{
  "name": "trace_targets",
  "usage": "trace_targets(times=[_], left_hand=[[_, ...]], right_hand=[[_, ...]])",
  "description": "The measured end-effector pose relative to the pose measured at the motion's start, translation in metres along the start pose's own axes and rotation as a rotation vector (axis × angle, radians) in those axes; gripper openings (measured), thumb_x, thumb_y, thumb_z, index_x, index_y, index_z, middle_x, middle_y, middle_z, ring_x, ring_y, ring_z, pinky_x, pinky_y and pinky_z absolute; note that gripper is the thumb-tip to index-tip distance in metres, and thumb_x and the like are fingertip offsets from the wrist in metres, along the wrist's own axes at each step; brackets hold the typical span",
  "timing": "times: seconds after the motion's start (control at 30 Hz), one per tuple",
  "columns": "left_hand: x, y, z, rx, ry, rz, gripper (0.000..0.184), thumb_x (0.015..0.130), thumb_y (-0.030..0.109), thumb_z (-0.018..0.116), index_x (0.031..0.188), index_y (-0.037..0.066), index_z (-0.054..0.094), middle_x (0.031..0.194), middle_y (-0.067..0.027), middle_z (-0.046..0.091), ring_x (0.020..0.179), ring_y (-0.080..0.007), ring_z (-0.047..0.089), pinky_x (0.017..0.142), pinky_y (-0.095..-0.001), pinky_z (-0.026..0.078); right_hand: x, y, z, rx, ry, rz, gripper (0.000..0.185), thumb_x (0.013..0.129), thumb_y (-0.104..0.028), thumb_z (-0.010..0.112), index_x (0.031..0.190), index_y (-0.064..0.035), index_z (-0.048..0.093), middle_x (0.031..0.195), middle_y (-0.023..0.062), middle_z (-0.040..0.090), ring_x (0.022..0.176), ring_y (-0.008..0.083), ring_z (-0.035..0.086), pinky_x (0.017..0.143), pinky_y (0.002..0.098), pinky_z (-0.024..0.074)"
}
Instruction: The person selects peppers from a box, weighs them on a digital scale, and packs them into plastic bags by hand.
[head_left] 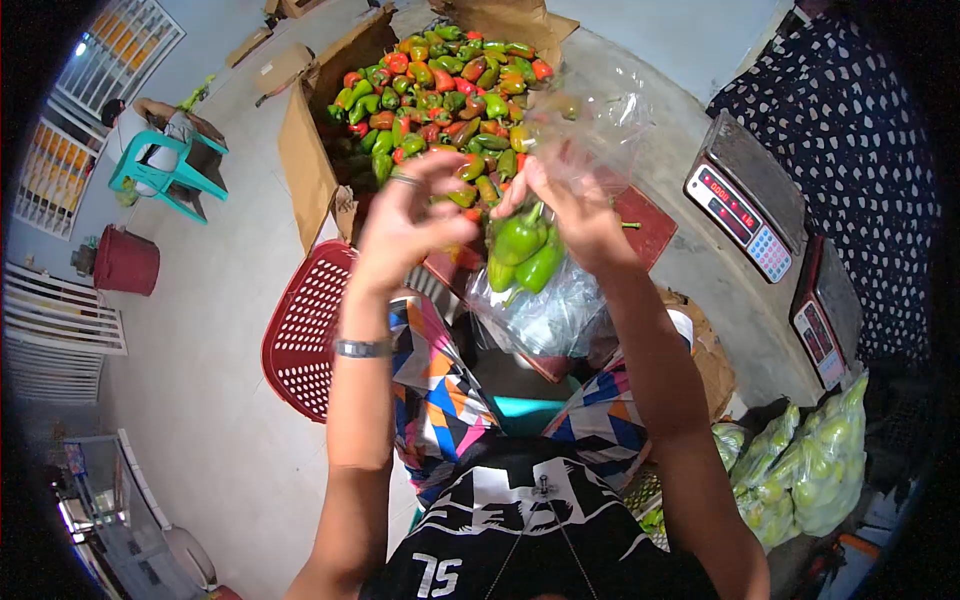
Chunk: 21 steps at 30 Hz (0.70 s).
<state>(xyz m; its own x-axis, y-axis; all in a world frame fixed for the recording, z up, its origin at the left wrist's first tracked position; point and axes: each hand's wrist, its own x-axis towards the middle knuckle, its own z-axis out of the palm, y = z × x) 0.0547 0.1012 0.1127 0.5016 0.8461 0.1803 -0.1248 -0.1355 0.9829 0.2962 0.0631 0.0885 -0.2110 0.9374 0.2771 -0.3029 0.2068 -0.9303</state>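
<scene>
My left hand (pixel 420 215), blurred by motion, hangs above the near edge of a cardboard box of peppers, its curved fingers apart and nothing seen in them. Opposite it, my right hand (pixel 575 205) is partly smeared; a thin clear plastic bag (pixel 605 115) trails up from its fingers. Several green peppers (pixel 522 245) lie below and between the hands on a pile of clear plastic bags (pixel 555 320), over a dark red surface (pixel 645 225) in front of my lap. Red and green peppers (pixel 450 95) fill the cardboard box (pixel 305 165).
A red perforated basket (pixel 300 330) stands by my left knee. Two digital scales (pixel 745 200) (pixel 825 320) sit at right, near bagged green produce (pixel 820 465). A green plastic chair (pixel 170 165) and a red bucket (pixel 127 262) are at far left.
</scene>
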Motion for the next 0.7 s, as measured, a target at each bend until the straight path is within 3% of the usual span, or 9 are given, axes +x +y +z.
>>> trace_targets(times=[0.07,0.1,0.13,0.2,0.27,0.37,0.4,0.53,0.7], left_hand=[[-0.003,-0.013,0.041,-0.023,-0.170,-0.081,0.106,0.066,0.018,0.096,0.153,-0.001,0.039,0.146,-0.0070,0.053,0.132,-0.0172,0.050,0.112,-0.0336,0.040],[-0.003,-0.021,0.055,0.205,-0.176,0.082,0.108,0.067,0.019,0.097,0.153,-0.004,0.035,0.142,-0.0088,0.052,0.132,-0.0162,0.049,0.114,-0.0325,0.038],[-0.005,-0.023,0.069,0.161,-0.056,0.075,0.091,0.068,0.020,0.098,0.139,-0.005,0.047,0.130,-0.0075,0.056,0.121,-0.0146,0.053,0.107,-0.0299,0.043],[-0.004,-0.049,0.068,0.086,-0.114,-0.081,0.087,0.072,0.018,0.095,0.141,-0.003,0.046,0.131,-0.0054,0.057,0.122,-0.0147,0.053,0.108,-0.0311,0.042],[-0.008,-0.059,0.075,-0.086,-0.152,-0.153,0.059,0.078,0.012,0.090,0.125,0.000,0.059,0.114,-0.0013,0.065,0.106,-0.0107,0.060,0.095,-0.0284,0.049],[-0.018,-0.062,0.075,0.147,-0.289,-0.234,0.038,0.081,0.019,0.090,0.099,0.002,0.062,0.088,0.0026,0.060,0.086,-0.0082,0.053,0.080,-0.0287,0.048],[-0.022,-0.057,0.079,0.082,-0.319,-0.238,0.026,0.091,0.021,0.081,0.093,0.001,0.064,0.080,0.0031,0.061,0.083,-0.0093,0.056,0.081,-0.0293,0.049],[-0.029,-0.055,0.081,-0.004,-0.342,-0.173,0.028,0.107,0.027,0.058,0.098,0.002,0.068,0.090,-0.0014,0.070,0.087,-0.0123,0.063,0.085,-0.0313,0.051],[-0.043,-0.060,0.074,-0.131,-0.252,-0.288,0.023,0.105,0.023,0.060,0.097,0.002,0.066,0.094,-0.0025,0.070,0.091,-0.0114,0.063,0.085,-0.0296,0.050]], right_hand=[[0.001,0.004,0.018,-0.009,-0.029,0.005,0.036,0.111,-0.027,0.044,0.094,-0.0009,0.062,0.092,0.0100,0.068,0.092,0.0220,0.066,0.091,0.0357,0.0488],[0.000,0.002,0.024,0.037,-0.005,0.038,0.035,0.111,-0.026,0.045,0.093,-0.0016,0.061,0.090,0.0089,0.066,0.090,0.0210,0.064,0.090,0.0347,0.0482],[-0.004,-0.003,0.031,0.084,0.020,0.068,0.033,0.111,-0.025,0.045,0.092,-0.0022,0.060,0.088,0.0077,0.064,0.087,0.0200,0.063,0.089,0.0338,0.0477],[-0.007,0.008,0.028,0.100,0.155,0.092,0.030,0.111,-0.024,0.047,0.089,-0.0050,0.054,0.081,0.0037,0.057,0.082,0.0159,0.058,0.082,0.0321,0.0474],[-0.012,-0.004,0.023,0.119,0.120,0.122,0.031,0.111,-0.026,0.047,0.088,-0.0065,0.053,0.078,0.0016,0.052,0.077,0.0146,0.055,0.077,0.0322,0.0469],[-0.015,-0.027,0.029,0.285,0.163,0.223,0.037,0.111,-0.034,0.046,0.083,-0.0108,0.046,0.070,-0.0020,0.041,0.065,0.0127,0.046,0.062,0.0306,0.0436],[-0.016,-0.024,0.024,0.335,0.129,0.244,0.039,0.111,-0.037,0.046,0.082,-0.0113,0.045,0.068,-0.0023,0.039,0.063,0.0127,0.045,0.061,0.0302,0.0428],[-0.021,-0.029,0.030,0.227,0.209,0.261,0.046,0.110,-0.046,0.044,0.080,-0.0121,0.043,0.066,-0.0006,0.042,0.058,0.0119,0.044,0.056,0.0276,0.0408],[-0.023,-0.029,0.030,0.255,0.165,0.272,0.049,0.110,-0.048,0.043,0.079,-0.0112,0.044,0.066,0.0007,0.048,0.057,0.0112,0.047,0.052,0.0268,0.0411]])
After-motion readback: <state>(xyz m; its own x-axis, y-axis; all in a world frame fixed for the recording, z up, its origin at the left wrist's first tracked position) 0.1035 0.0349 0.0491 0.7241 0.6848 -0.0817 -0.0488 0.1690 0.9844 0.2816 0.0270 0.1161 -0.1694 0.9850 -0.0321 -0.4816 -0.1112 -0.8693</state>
